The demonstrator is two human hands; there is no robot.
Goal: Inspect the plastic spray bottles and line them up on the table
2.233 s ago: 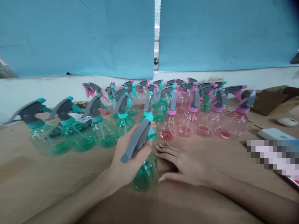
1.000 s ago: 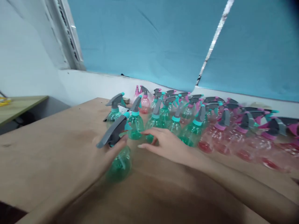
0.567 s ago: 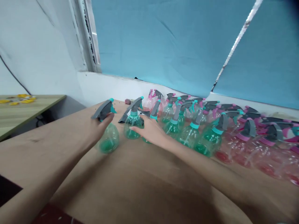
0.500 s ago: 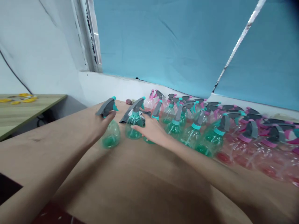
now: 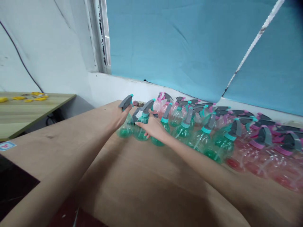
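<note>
My left hand [image 5: 119, 117] is closed around the neck of a spray bottle [image 5: 125, 130], clear green with a grey and teal trigger head. This bottle stands upright on the table at the left end of the green row. Just right of it is a second green spray bottle [image 5: 140, 133]. My right hand [image 5: 155, 126] reaches in against that second bottle's right side, thumb stretched across its front and fingers apart. Part of the fingers is hidden between the bottles. A third green spray bottle [image 5: 158, 140] stands partly behind my right hand.
More green spray bottles [image 5: 181, 132] continue to the right, then several pink ones [image 5: 257, 157]. Other bottles stand behind, near the wall. A dark grey packet [image 5: 136, 116] lies behind the left bottles. A second table [image 5: 21, 116] at left bears yellow pieces [image 5: 38, 96].
My left hand has brought its bottle rightward and back, closer to the second bottle. My right hand stays by the second bottle. The view has shifted slightly left.
</note>
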